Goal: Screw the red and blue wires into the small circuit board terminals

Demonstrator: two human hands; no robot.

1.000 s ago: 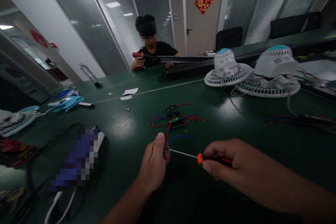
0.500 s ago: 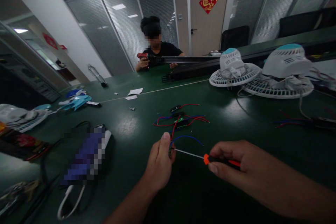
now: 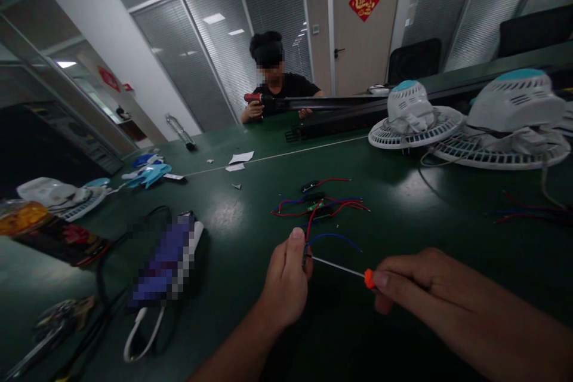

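My left hand point(image 3: 289, 280) is closed on a small circuit board point(image 3: 306, 255), most of it covered by the fingers. A red wire and a blue wire point(image 3: 333, 235) come out of the board. In my right hand point(image 3: 416, 292) is a screwdriver point(image 3: 367, 278) with an orange collar; the fingers wrap its handle and hide most of it. Its thin metal shaft points left, and the tip meets the board at my left fingertips. Just beyond, several wired small boards point(image 3: 317, 206) with red and blue leads lie on the green table point(image 3: 250, 221).
White fan housings point(image 3: 414, 119) stand at the right. At the left are a bottle point(image 3: 54, 233), a blurred purple object point(image 3: 165, 256), black cables and keys point(image 3: 62, 319). Paper scraps point(image 3: 242, 158) lie farther back. Across the table a person point(image 3: 286, 83) holds a red-and-black power tool.
The whole view has shifted, so things sit farther right. My right fingers have turned around the screwdriver handle, now covering more of it. The tip stays at the board.
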